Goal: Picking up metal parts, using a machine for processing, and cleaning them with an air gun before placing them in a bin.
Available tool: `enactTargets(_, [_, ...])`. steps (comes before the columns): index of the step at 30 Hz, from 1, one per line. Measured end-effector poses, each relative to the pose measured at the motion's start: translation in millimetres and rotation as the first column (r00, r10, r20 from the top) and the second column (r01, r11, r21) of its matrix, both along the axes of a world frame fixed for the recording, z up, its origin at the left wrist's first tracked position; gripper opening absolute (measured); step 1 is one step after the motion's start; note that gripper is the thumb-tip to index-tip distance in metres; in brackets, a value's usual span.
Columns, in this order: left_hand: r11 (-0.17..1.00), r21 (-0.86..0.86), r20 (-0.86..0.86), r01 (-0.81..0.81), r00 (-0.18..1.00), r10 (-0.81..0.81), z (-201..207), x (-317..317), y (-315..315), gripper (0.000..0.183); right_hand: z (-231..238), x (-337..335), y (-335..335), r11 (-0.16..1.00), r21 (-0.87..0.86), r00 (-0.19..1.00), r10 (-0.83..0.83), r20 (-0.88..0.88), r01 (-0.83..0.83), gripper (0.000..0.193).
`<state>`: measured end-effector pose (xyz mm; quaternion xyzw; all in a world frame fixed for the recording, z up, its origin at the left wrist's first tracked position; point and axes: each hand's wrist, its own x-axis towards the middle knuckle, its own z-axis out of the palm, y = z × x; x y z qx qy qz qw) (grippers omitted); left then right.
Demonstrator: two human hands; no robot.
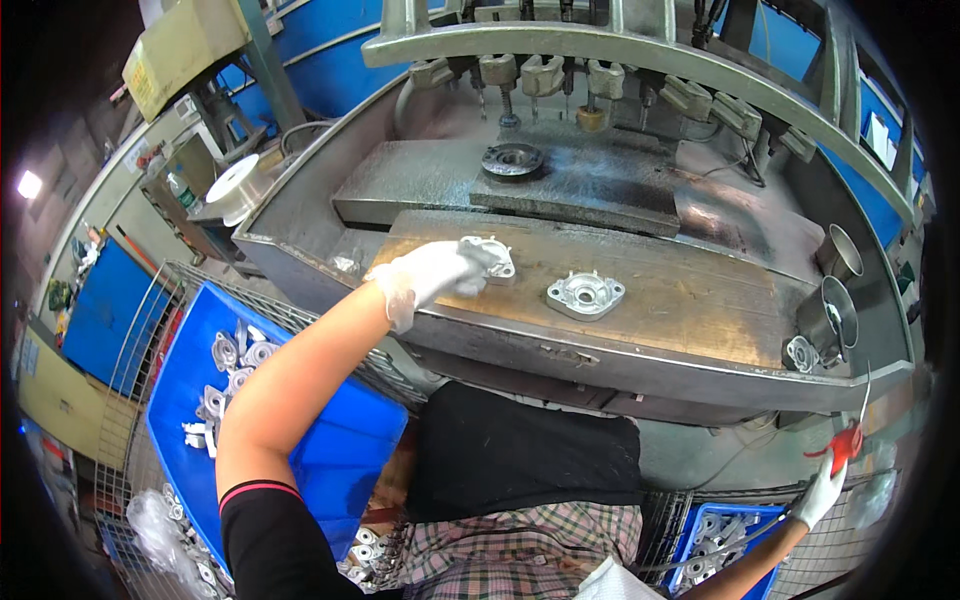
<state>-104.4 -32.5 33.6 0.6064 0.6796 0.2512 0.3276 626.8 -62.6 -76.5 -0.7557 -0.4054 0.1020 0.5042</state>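
The left hand (432, 272), in a thin white glove, reaches out over the worn metal bench (690, 300) of a drilling machine. Its fingers are curled around a cast metal flange (492, 256), a pale grey part with corner lugs, which it holds at the bench's left part, touching or just above the surface; which of the two cannot be told. A second flange of the same kind (585, 294) lies flat on the bench just to the right, apart from the hand. Further back, a dark round fixture (512, 161) sits on the machine's steel plate beneath a row of drill spindles (560, 85).

The right hand (822, 490), also gloved in white, is low at the right edge, well apart from the bench. It is closed around the red grip of an air blow gun (846, 443), whose thin nozzle points upward.

On the left below the bench stands a blue plastic crate (340, 450) holding more grey castings. Another blue crate (725, 535) with like parts lies near the right hand. Two metal cups (838, 285) stand at the bench's right end.
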Motion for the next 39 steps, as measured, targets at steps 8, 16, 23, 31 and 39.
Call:
enactTargets(8, [0.967, 0.127, -0.769, 0.220, 0.638, -0.044, -12.2, 1.0, 14.0, 0.028, 122.2, -282.1, 72.0, 0.439, 0.064, 0.425, 0.891, -0.159, -0.896, 0.031])
enactTargets(16, [0.945, 0.157, -0.839, 0.288, 0.544, -0.026, -17.9, 0.7, 8.5, 0.020, 133.8, -467.3, 148.5, 0.514, -0.430, 0.259, 0.812, 0.524, -0.742, 0.022])
enactTargets(23, [0.943, 0.274, -0.613, 0.188, 0.790, 0.021, -16.7, -8.2, 17.1, 0.019, 136.7, -506.4, 170.7, 0.511, -0.471, 0.235, 0.816, 0.528, -0.719, 0.024])
enactTargets(31, [0.992, -0.106, 0.736, -0.068, 0.666, 0.125, -41.8, -69.9, 49.0, 0.020, 147.2, -493.5, 146.6, 0.407, -0.436, 0.179, 0.862, 0.474, -0.803, 0.025])
enactTargets(39, [0.958, -0.137, 0.182, -0.250, 0.945, 0.273, -16.5, -43.2, 64.5, 0.052, 130.7, -392.8, 115.5, 0.479, -0.227, 0.379, 0.847, 0.372, -0.848, 0.037])
